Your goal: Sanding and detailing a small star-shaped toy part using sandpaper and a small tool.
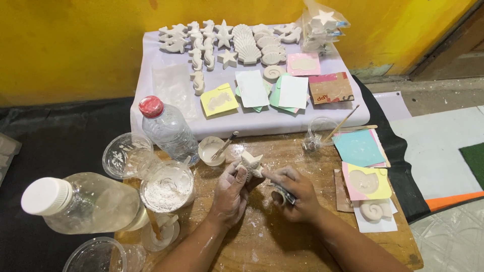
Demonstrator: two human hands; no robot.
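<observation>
A person's two hands meet over a small wooden table (302,236) dusted with white powder. The left hand (229,194) is closed around a white plaster starfish (251,165), holding it up above the tabletop with the fingers wrapped round its lower arms. The right hand (295,194) is clenched on a small dark-handled tool (281,194), with its forefinger stretched out to touch the starfish. The starfish looks light, rigid and chalky, and probably brittle at its thin points, so the safest hold seems to be round the thick centre rather than the tips; its powdery surface may be a little slippery. Just beyond the hands sits a small white cup (212,150) of pale paste with a brush resting in it. To the left, a clear plastic cup (167,187) holds white powder, and another clear cup (127,155) beside it is smeared white but nearly empty. A clear bottle with a red cap (166,128) stands behind them and looks nearly empty, and a large clear bottle with a white cap (83,201) lies nearest the camera, holding clear liquid. To the right, a small clear cup (320,132) holds a thin stick. Behind, a raised board covered in pale plastic (242,121) carries many white plaster sea shapes and coloured paper squares.
</observation>
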